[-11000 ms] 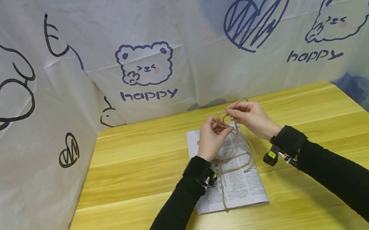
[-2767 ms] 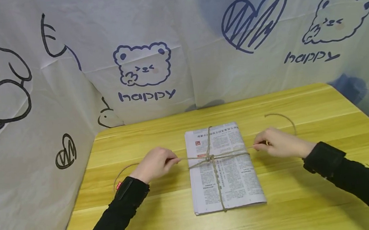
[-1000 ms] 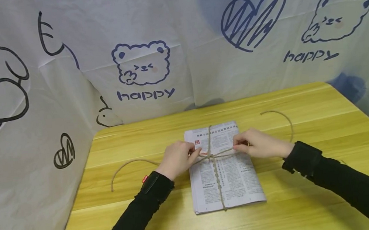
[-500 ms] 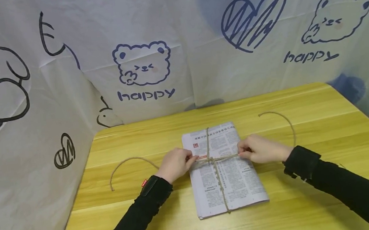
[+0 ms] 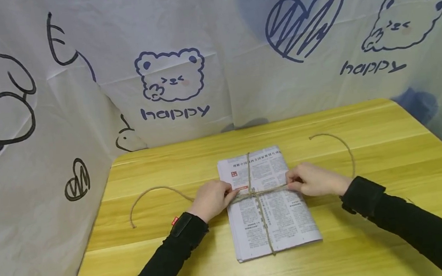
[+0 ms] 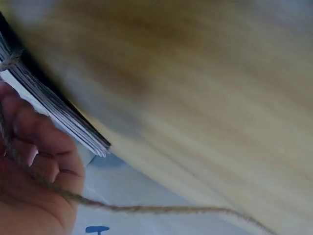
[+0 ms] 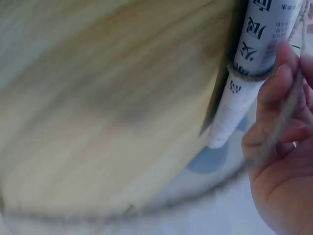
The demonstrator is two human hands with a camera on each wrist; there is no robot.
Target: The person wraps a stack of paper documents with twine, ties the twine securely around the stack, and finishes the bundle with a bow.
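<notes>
A folded stack of newspapers (image 5: 281,225) lies on the table, bound crosswise with twine (image 5: 269,235) that is knotted near its middle. My left hand (image 5: 212,198) pinches one twine end at the stack's left edge; that tail loops out over the table to the left. At the right edge my right hand (image 5: 314,180) pinches the other end, whose tail curves away behind the wrist. In the left wrist view the twine (image 6: 142,209) runs across the palm. The right wrist view shows twine (image 7: 244,76) wrapped round the folded edge of the newspapers (image 7: 257,41).
The yellow wood-grain table (image 5: 160,166) reaches back to a pale curtain (image 5: 178,22) printed with bears and hearts. Another stretch of curtain (image 5: 17,175) hangs along the left side. Black wrist straps (image 5: 362,195) sit on both forearms.
Earlier both hands worked loops above the stack, then pulled the twine wide apart. Since then they came inward to the stack's edges, and the stack turned slightly. The last half second shows little movement.
</notes>
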